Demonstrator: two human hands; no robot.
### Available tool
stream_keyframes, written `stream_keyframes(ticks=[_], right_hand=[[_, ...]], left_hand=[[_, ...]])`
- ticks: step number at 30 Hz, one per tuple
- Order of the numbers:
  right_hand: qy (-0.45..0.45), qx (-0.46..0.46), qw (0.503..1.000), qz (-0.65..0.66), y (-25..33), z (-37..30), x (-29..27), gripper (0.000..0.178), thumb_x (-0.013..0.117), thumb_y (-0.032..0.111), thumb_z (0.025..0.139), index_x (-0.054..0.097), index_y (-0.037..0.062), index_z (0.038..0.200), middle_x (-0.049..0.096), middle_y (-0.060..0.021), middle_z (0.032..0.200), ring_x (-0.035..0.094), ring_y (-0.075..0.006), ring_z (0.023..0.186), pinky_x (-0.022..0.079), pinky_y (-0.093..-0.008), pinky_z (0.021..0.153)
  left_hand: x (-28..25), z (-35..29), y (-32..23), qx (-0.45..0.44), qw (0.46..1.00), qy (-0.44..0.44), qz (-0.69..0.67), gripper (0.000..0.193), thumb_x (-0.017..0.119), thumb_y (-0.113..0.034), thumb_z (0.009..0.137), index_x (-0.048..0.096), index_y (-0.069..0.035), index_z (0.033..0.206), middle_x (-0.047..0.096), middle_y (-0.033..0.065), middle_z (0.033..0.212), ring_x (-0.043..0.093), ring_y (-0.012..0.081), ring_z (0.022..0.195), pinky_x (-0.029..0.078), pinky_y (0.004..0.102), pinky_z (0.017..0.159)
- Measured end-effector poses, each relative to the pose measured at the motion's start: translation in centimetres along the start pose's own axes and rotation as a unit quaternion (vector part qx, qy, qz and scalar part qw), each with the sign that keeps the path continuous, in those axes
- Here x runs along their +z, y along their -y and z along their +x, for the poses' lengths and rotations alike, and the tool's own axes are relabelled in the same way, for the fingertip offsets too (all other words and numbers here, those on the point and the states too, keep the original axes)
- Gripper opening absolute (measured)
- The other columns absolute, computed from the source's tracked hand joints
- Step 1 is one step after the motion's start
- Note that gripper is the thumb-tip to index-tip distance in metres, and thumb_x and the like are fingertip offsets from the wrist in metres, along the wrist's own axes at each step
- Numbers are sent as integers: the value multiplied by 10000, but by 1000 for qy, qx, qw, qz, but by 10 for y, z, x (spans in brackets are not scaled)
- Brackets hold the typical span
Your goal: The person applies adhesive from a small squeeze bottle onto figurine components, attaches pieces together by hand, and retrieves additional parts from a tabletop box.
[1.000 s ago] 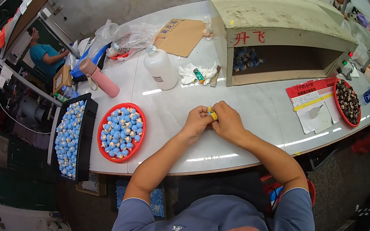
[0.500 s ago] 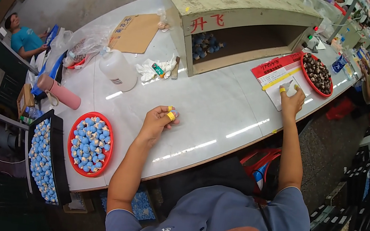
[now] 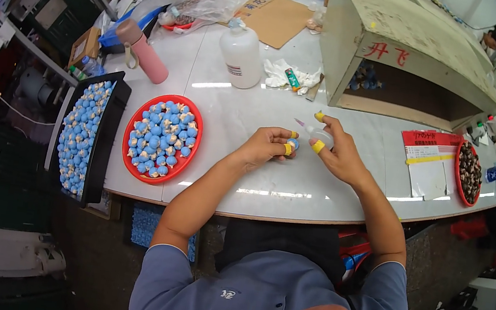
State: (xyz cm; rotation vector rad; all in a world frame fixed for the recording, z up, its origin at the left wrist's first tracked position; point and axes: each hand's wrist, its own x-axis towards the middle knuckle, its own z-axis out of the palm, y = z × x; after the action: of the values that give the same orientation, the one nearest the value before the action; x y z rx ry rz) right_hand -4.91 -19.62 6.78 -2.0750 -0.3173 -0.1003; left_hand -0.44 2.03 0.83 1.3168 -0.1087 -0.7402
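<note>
My left hand (image 3: 262, 147), with yellow tape or covers on its fingertips, pinches a small blue ball-shaped piece (image 3: 293, 143) above the table. Close by on its right, my right hand (image 3: 347, 158) grips a small clear squeeze bottle (image 3: 320, 135) with a thin pointed nozzle. The nozzle tip points left, a little above the blue piece and apart from it. Left of my hands a red bowl (image 3: 199, 139) holds many blue balls with cream-coloured parts. Similar pieces fill a black tray (image 3: 117, 98) at the table's left end.
Behind my hands stand a white plastic bottle (image 3: 240, 59) and crumpled tissue (image 3: 277, 74) with a green tube. A large box-like cabinet (image 3: 418, 46) is at the back right. A pink flask (image 3: 147, 59), a printed sheet (image 3: 429, 164) and a red bowl (image 3: 458, 172) of brown pieces lie outward.
My right hand has lifted the squeeze bottle from the printed sheet at the right and brought it beside my left hand. My view has turned. The left hand keeps its pinch.
</note>
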Motion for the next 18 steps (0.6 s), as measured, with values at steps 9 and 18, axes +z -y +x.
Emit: stream_keyframes(ticks=[9,18], right_hand=[[-105,-129,982,88,-40,-2,27,205,691,97,809,606,-15,959,679,-140,913,666,-231,733,509,-297,729],[-85,-201,976,-17,-40,-3,27,169,684,83,786,597,-2,903,663,-153,806,636,-306,665,486,-339,620]], left_hand=[[-1,3,1,-1,1000,3,24,365,673,-38,812,584,48,1155,664,70,908,643,97,781,495,199,617],[0,4,2,-8,1000,13,22,353,670,-47,825,594,43,1157,678,76,942,646,92,789,502,196,633]])
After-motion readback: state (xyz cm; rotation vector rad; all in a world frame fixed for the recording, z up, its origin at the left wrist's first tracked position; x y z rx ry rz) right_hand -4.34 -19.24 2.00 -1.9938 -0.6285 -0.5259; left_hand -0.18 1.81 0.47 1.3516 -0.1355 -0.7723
